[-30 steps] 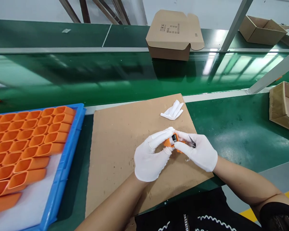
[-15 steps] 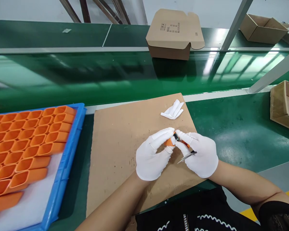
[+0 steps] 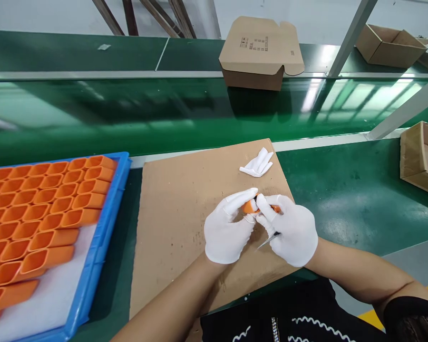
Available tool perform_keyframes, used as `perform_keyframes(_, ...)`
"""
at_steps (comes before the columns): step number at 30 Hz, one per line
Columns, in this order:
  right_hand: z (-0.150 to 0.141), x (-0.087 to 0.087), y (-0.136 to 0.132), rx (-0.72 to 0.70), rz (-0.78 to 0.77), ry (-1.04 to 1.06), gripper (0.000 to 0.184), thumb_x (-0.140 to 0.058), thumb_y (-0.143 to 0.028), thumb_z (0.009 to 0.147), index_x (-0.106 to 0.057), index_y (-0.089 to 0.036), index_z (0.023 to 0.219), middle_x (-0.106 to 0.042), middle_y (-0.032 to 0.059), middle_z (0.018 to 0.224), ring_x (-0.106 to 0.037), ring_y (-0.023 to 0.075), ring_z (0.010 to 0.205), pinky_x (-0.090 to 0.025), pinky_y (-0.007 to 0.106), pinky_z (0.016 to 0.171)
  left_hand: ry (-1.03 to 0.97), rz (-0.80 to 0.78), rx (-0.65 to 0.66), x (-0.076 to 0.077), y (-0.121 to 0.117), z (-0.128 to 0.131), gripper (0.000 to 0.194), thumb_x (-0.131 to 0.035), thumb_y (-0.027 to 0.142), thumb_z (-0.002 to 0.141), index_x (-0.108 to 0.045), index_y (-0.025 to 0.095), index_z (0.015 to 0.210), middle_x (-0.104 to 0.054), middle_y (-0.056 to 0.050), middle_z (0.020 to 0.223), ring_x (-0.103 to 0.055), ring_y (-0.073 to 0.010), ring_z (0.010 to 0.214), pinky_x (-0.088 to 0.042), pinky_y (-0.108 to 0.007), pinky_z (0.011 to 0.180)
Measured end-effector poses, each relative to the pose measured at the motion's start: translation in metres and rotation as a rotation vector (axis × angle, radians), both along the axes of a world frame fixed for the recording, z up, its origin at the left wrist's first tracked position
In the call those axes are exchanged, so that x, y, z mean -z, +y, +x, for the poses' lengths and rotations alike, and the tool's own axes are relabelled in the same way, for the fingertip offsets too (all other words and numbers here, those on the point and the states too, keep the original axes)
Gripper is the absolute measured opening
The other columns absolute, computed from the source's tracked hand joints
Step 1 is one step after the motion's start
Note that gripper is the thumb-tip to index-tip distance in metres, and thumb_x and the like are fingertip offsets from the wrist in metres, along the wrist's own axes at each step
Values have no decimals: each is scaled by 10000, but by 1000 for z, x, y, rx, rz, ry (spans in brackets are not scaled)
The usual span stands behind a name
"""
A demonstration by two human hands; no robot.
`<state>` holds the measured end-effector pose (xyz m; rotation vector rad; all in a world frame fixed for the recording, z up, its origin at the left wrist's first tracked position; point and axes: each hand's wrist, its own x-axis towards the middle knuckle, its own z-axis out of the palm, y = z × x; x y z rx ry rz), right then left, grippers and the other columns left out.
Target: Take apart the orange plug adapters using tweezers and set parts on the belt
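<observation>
My left hand (image 3: 228, 232), in a white glove, is closed around a small orange plastic housing (image 3: 248, 207) above the cardboard sheet. My right hand (image 3: 293, 232), also gloved, pinches at the right end of that piece, and its fingers cover most of what lies there. A bit of orange (image 3: 276, 208) shows behind the right fingers; I cannot tell what it belongs to. Thin metal tweezers (image 3: 268, 240) are tucked in my right hand, their tip pointing down to the left.
A blue tray (image 3: 105, 232) of orange housings (image 3: 62, 205) stands at left. The cardboard sheet (image 3: 171, 228) bears a white glove (image 3: 257, 163). Beyond the green conveyor belt (image 3: 146, 114) sits a cardboard box (image 3: 260, 52). An open box (image 3: 421, 152) is at right, near a metal post (image 3: 403, 109).
My right fingers have moved slightly left over the end of the housing, covering the dark circuit part seen there before. The tweezers have shifted a little down and left.
</observation>
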<state>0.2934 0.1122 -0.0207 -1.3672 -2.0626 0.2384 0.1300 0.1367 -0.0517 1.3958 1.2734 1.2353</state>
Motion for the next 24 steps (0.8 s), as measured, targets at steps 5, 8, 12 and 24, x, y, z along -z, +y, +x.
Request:
perform_keyframes(5,9,-11,18,99,-437,712,387,-606,-421,944,-709,-221,1259,-743,82,1111,-675,207,945,-580,346,790,-284,-211,26,-16,7,8,411,-862,172,631,-791,212,1034,-770,-91,1181,-724,-289,1104,-596,-428,1012)
perform_keyframes(8,10,-17,25,124,-827,942,530,-710,-467,845,-698,-177,1289,-762,87,1099,-678,189,822,-577,312,650,-318,-160,93,-17,9,7,391,-864,135,608,-805,235,982,-770,-81,1185,-612,-324,1300,-515,-472,1116)
perform_keyframes(12,8,-21,26,-6,-1041,1119,473,-818,-375,724,-773,-192,1158,-773,65,1044,-687,168,832,-574,287,689,-312,-117,160,-15,8,2,362,-865,131,632,-807,276,959,-771,-73,1176,-517,-336,1398,-511,-495,1115)
perform_keyframes(24,7,-19,25,76,-1077,1089,537,-907,-408,549,-819,-138,1005,-746,57,769,-617,131,631,-524,276,565,-88,107,283,-14,5,-4,327,-850,259,745,-795,278,1067,-781,-60,1157,-646,-324,1260,-473,-519,1161)
